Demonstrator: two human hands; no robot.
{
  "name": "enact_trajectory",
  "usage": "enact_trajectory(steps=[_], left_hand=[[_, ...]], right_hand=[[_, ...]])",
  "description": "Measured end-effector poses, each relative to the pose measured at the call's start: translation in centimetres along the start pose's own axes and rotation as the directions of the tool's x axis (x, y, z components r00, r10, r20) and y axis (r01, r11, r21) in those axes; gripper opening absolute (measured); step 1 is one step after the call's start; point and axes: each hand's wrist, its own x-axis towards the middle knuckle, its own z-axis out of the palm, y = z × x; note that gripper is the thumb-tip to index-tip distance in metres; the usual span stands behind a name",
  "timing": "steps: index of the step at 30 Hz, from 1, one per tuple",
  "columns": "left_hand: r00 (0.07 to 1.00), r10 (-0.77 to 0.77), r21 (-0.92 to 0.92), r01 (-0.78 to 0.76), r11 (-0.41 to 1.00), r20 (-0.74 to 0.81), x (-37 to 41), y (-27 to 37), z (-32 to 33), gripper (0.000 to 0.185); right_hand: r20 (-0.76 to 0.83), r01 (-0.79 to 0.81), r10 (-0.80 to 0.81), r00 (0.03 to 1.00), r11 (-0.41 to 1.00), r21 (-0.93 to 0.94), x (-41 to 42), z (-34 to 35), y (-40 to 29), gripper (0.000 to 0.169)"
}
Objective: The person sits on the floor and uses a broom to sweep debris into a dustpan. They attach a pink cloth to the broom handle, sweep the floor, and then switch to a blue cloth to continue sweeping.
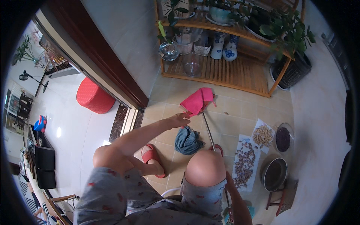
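A pink cloth lies over the head of a long metal pole on the tiled floor. My left hand reaches to the cloth's lower left edge, fingers spread; whether they touch it is unclear. The pole runs back past my right knee. My right arm hangs beside that knee, near the pole's lower part, and my right hand is hidden behind the thigh. A crumpled blue-grey cloth lies on the floor just below my left hand, between my feet in red slippers.
A wooden shelf with potted plants stands ahead. On the right are paper sheets with nuts and brown pieces, a bowl of dark bits, a metal pot and a small wooden stool. A doorway with a red pouf beyond is left.
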Motion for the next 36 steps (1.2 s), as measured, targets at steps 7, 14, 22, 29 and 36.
enact_trajectory(steps=[7, 14, 22, 29, 36], left_hand=[[0.819, 0.438, 0.244, -0.541, 0.805, 0.371, -24.6, 9.1, -1.3, 0.046], [0.614, 0.738, 0.118, -0.785, 0.608, 0.281, -27.9, 12.1, 1.4, 0.043], [0.672, 0.661, 0.103, -0.723, 0.683, 0.333, -28.7, 11.5, 0.7, 0.046], [0.717, 0.578, 0.153, -0.67, 0.727, 0.39, -28.2, 13.4, -0.5, 0.049], [0.677, 0.695, -0.071, -0.702, 0.709, 0.244, -25.2, 13.4, -0.2, 0.051]], right_hand=[[-0.224, 0.006, -0.144, 0.964, 0.853, -0.522, -7.9, 0.6, 0.5, 0.022], [-0.146, 0.19, -0.272, 0.951, 0.889, -0.417, 5.7, 0.5, 1.3, 0.017], [-0.143, 0.389, -0.535, 0.832, 0.748, -0.538, 25.3, -0.1, 0.2, 0.016], [-0.026, 0.013, -0.017, 1.0, 0.986, -0.168, 32.9, 0.7, -6.4, 0.019], [-0.015, -0.086, 0.085, 0.996, 0.99, -0.109, 30.9, 1.0, -1.8, 0.031]])
